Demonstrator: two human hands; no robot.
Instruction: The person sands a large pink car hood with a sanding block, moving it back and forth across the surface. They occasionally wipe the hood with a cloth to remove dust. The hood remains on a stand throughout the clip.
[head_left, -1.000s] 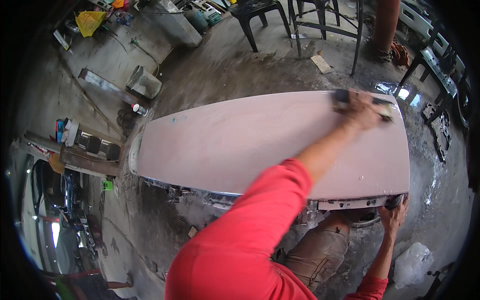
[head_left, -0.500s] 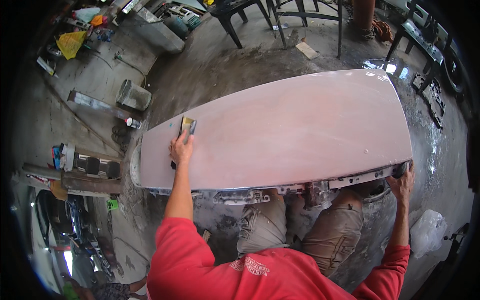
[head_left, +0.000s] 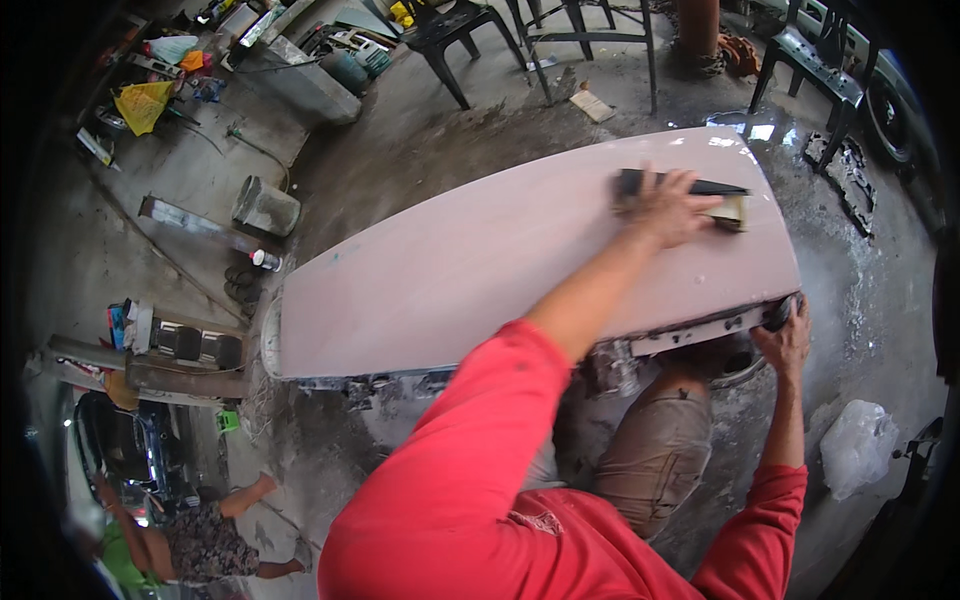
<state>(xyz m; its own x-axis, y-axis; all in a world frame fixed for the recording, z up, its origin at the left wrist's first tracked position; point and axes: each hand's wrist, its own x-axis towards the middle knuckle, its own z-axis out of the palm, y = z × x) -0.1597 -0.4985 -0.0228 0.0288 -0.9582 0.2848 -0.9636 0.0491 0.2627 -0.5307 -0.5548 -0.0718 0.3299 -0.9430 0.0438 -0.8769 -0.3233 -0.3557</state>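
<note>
A long pinkish-grey car body panel [head_left: 470, 250] lies across in front of me above my knees, its surface matte with a few wet-looking glints at the far right. My left hand [head_left: 668, 208], slightly blurred, presses a dark sanding block [head_left: 710, 187] onto the panel's right part. Yellowish sandpaper [head_left: 733, 213] shows at the block's right end. My right hand [head_left: 788, 340] is closed around the near right corner of the panel, beside a dark rounded piece [head_left: 778, 314]; its fingertips are partly hidden.
Dark plastic chairs [head_left: 455, 28] stand beyond the panel. At left are a grey bucket [head_left: 266, 205], a metal beam [head_left: 195, 222] and a small bottle [head_left: 266, 260]. A clear plastic bag [head_left: 858, 450] lies at right. Another person [head_left: 205, 545] is at lower left.
My left hand has swept the sanding block from the panel's left end to its right part, my arm now crossing the near edge. My right hand stays at the corner. Another person has come into view.
</note>
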